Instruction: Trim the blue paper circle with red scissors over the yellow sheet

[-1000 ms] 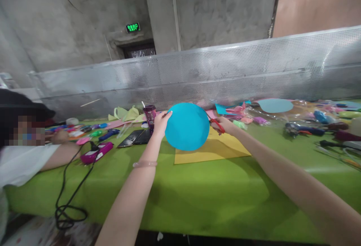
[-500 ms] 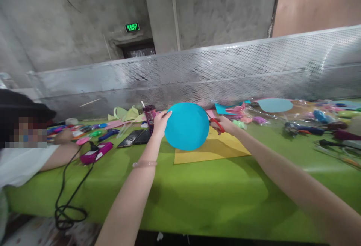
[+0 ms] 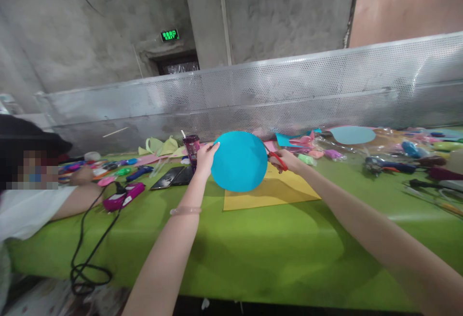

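A round sheet of blue paper [image 3: 239, 161] is held up over the table, pinched at its upper left edge by my left hand [image 3: 206, 156]. My right hand [image 3: 286, 160] grips red-handled scissors [image 3: 278, 159], whose blades point up and left along the right edge of the blue circle. Whether the blades touch the paper I cannot tell. Beneath the circle a yellow sheet [image 3: 275, 195] lies flat, partly covered by it. A bracelet [image 3: 185, 211] circles my left wrist.
The table has a green cover [image 3: 253, 248]. Left stand a dark cup with a straw [image 3: 191, 148], a black phone-like slab [image 3: 168, 178] and a purple power strip [image 3: 125, 197] with a black cord. A person's arm [image 3: 77, 200] rests there. Right lie a pale blue oval [image 3: 352, 135] and a glue gun [image 3: 390, 165].
Very little differs. The blue circle and the scissors have shifted slightly, by a few pixels to the left and up. Both hands keep their grip.
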Motion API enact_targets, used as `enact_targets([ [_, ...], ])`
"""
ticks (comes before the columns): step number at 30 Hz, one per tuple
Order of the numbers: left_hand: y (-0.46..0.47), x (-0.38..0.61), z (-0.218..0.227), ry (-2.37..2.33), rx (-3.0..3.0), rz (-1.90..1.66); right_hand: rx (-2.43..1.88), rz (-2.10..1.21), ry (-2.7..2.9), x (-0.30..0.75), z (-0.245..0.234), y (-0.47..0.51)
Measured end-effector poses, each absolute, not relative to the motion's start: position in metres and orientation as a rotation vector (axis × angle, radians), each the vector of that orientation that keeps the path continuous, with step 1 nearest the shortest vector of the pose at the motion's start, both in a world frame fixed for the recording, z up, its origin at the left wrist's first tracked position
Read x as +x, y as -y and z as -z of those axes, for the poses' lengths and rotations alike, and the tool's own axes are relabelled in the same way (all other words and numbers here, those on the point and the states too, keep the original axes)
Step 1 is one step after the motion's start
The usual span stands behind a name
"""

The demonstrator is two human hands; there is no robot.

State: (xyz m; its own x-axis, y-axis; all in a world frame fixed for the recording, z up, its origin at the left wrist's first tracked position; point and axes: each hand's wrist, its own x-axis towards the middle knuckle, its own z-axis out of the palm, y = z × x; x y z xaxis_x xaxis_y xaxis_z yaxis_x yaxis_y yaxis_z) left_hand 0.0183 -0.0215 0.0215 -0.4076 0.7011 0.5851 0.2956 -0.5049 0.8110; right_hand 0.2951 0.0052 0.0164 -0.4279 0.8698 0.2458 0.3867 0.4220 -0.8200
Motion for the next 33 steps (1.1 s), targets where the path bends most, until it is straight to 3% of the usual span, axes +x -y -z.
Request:
enact_targets([
  [10, 0.02, 0.017, -0.02, -1.343, 1.517, -1.988, -1.084, -0.808, 1.913, 0.291, -0.021, 0.002],
  [22, 0.02, 0.028, -0.018, -1.145, 1.817, -1.429, -0.945, -0.899, 1.71, 0.286, -0.031, 0.015],
  [33, 0.028, 0.043, -0.011, -1.166, 1.975, -1.213, -0.905, -0.919, 2.089, 0.284, -0.021, 0.016],
])
